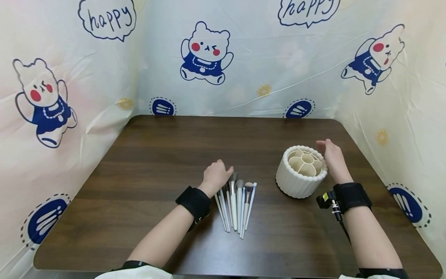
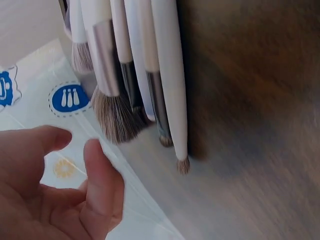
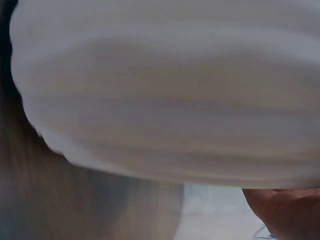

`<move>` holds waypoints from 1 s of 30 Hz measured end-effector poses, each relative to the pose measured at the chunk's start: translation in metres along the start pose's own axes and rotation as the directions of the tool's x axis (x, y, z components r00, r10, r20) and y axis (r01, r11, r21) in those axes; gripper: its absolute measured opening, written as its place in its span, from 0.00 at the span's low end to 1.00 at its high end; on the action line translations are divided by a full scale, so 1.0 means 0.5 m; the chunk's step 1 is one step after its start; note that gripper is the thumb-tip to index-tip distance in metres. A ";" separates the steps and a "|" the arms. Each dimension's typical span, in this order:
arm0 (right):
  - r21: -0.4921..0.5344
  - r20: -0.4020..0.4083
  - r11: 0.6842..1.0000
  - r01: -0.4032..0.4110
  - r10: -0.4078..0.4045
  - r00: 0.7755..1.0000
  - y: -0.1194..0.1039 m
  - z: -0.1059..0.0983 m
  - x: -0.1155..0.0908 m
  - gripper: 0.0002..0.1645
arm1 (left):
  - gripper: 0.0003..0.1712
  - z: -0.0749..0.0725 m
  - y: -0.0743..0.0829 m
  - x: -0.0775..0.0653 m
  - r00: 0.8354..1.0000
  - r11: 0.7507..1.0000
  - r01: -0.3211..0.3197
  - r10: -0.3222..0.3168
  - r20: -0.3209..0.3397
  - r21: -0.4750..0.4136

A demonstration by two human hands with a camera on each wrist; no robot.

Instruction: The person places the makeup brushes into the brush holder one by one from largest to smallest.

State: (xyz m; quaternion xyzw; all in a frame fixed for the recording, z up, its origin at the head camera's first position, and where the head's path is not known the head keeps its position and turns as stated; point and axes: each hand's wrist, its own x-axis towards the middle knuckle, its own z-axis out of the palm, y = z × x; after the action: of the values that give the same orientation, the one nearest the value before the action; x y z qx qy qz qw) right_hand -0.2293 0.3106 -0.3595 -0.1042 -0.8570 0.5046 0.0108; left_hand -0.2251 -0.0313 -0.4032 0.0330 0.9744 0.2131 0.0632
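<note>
Several makeup brushes with pale handles (image 1: 234,211) lie in a loose fan on the table, bristles toward the far side. My left hand (image 1: 216,177) is at their bristle ends. In the left wrist view its thumb and bent forefinger stand apart with nothing between them, beside a wide fluffy brush (image 2: 116,117). To the right stands a cream ribbed brush holder (image 1: 292,181), upright, with flower-shaped dividers inside. My right hand (image 1: 335,159) is against its right side. In the right wrist view the holder's wall (image 3: 150,100) hides most of that hand.
The dark wooden table (image 1: 146,186) has rounded corners. A pale cloth with printed bears (image 1: 205,54) hangs along its back and both sides. A cable (image 1: 343,228) runs down from the right wrist camera.
</note>
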 end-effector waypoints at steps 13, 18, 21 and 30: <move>0.318 0.183 0.936 -0.148 0.093 0.979 0.052 0.004 -0.002 0.39 | 0.26 0.019 0.014 -0.015 0.993 1.000 0.012 -0.009 0.119 -0.028; 0.532 0.189 0.841 -0.100 -0.003 0.982 0.066 0.007 -0.008 0.25 | 0.32 0.022 0.015 -0.021 0.993 1.000 0.008 -0.007 0.121 -0.002; 0.642 0.186 0.763 -0.074 -0.062 0.981 0.071 0.012 -0.011 0.19 | 0.33 0.025 0.017 -0.022 0.991 1.000 0.014 -0.017 0.130 0.027; 0.705 0.180 0.709 -0.034 -0.133 0.975 0.085 0.020 -0.010 0.17 | 0.34 0.046 0.016 -0.008 0.990 0.997 0.030 -0.039 0.138 0.068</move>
State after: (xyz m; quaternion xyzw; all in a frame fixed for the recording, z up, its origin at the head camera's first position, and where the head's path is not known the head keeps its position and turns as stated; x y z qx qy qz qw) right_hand -0.2184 0.3210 -0.4007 -0.0133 -0.5985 0.8004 -0.0305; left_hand -0.2179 -0.0149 -0.4202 0.0329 0.9746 0.1771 0.1334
